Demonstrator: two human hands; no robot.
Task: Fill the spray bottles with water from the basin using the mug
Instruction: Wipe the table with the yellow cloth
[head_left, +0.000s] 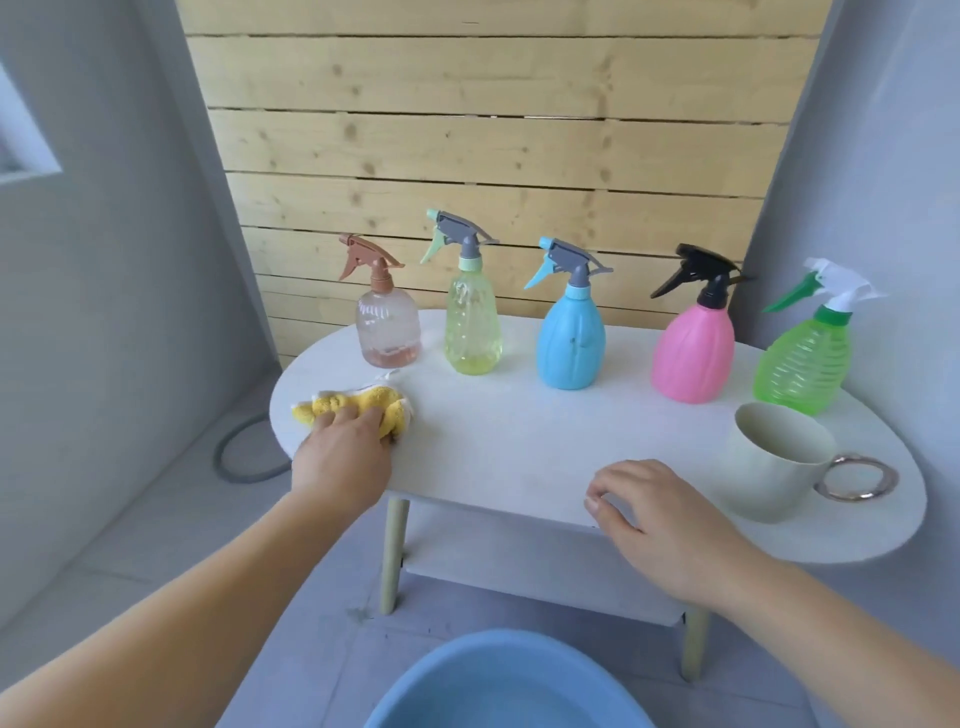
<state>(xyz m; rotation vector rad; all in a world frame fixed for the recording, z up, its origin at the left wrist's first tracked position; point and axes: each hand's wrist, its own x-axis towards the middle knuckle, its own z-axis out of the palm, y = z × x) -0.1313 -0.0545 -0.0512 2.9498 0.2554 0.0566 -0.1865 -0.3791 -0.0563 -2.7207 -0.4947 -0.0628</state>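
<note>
Now my left hand (343, 457) is gripping the bunched yellow cloth (358, 402) on the white oval worktop (519, 441), my right hand (660, 514) resting loose and empty; I am judging slow, flat sweeps best.

The scene is given in a single wide-angle view, taken from head height and aimed forward and down. The white oval table top (519, 441) is looked at from just above its near edge, closely enough that both bare forearms are brought in from the bottom corners. The left hand (343, 457), gripping a crumpled yellow cloth (348, 405), is framed left of centre; the right hand (660, 514) is framed right of it, at the near table edge. Beyond the grip, the pale wooden plank wall (493, 130) is faced squarely. Below the grip, the round blue plastic basin (498, 636) is cut by the bottom border.
</note>
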